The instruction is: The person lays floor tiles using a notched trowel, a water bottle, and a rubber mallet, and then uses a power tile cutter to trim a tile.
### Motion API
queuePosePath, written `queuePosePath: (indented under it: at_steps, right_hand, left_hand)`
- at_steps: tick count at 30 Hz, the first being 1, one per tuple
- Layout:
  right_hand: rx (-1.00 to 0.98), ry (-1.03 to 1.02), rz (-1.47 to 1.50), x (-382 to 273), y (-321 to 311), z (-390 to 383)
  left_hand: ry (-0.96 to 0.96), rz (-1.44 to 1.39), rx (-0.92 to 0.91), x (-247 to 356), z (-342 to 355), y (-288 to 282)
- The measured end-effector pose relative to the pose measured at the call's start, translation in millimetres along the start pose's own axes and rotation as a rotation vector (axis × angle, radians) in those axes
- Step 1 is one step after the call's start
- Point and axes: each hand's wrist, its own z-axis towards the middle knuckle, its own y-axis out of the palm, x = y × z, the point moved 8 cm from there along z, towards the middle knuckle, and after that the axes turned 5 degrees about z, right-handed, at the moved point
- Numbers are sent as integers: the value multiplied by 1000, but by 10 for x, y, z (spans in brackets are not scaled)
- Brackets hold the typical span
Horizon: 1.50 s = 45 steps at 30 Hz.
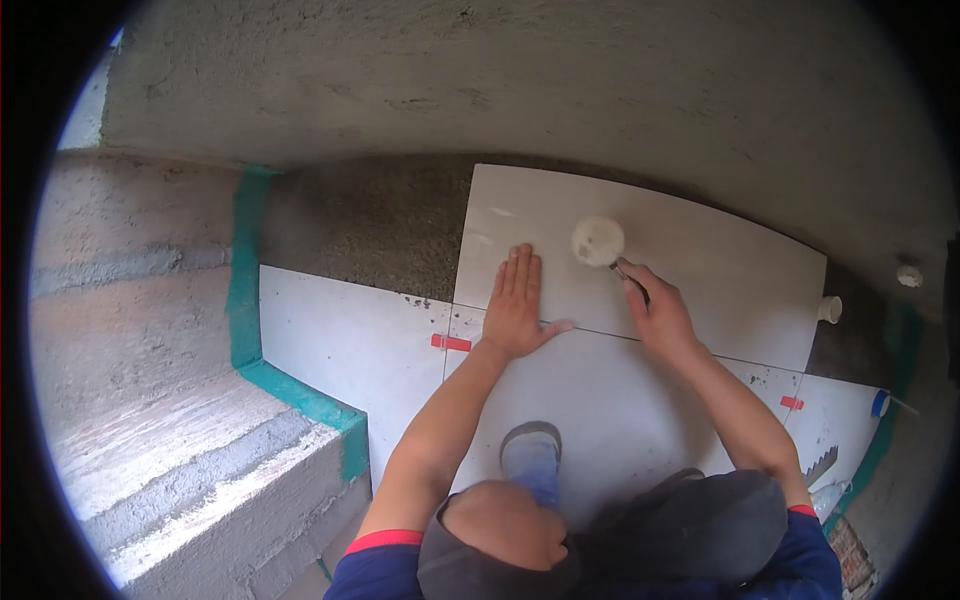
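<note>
A large white tile (700, 265) lies along the wall, its near edge against a row of laid white tiles (340, 310). My left hand (515, 305) rests flat near the tile's left end, fingers stretched forward and thumb spread over the joint. Closed around a dark handle, my right hand (662, 312) holds a rubber mallet (598, 241). The mallet's round, off-white head is over the tile, right of my left hand; whether it touches the surface I cannot tell. Red tile-levelling wedges (451, 342) sit across joints in the near row.
Bare grey mortar bed (370, 225) shows left of the large tile. White pipe stubs (829, 309) are at the right. A notched trowel (822, 465) lies at the lower right. Green coating (247, 280) borders a rough step (210, 470) at left. My foot (530, 460) is on the near tiles.
</note>
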Motion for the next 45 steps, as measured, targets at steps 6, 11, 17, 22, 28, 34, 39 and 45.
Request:
queuePosePath:
  at_steps: [6,11,17,22,28,34,39,45]
  right_hand:
    - [17,-44,30,-16,18,98]
    - [4,-42,4,23,63,165]
    - [-21,6,-53,179,129,197]
    - [17,-40,-36,217,88,55]
    - [42,-10,-1,334,-61,-240]
    - [39,33,-3,316,-132,-319]
    - [-50,117,-90,227,-137,-304]
    - [-22,-63,12,11,48,-341]
  left_hand:
    - [0,43,-28,-20,-12,50]
    - [29,-20,62,-12,-22,-20]
    - [8,-29,19,-31,-26,-5]
    - [-327,-50,85,81,-449,32]
    - [-575,-40,3,194,-1005,170]
    - [-185,-1,-114,393,-663,164]
    - [-360,49,23,-168,-402,84]
    - [-327,-10,14,-214,-380,126]
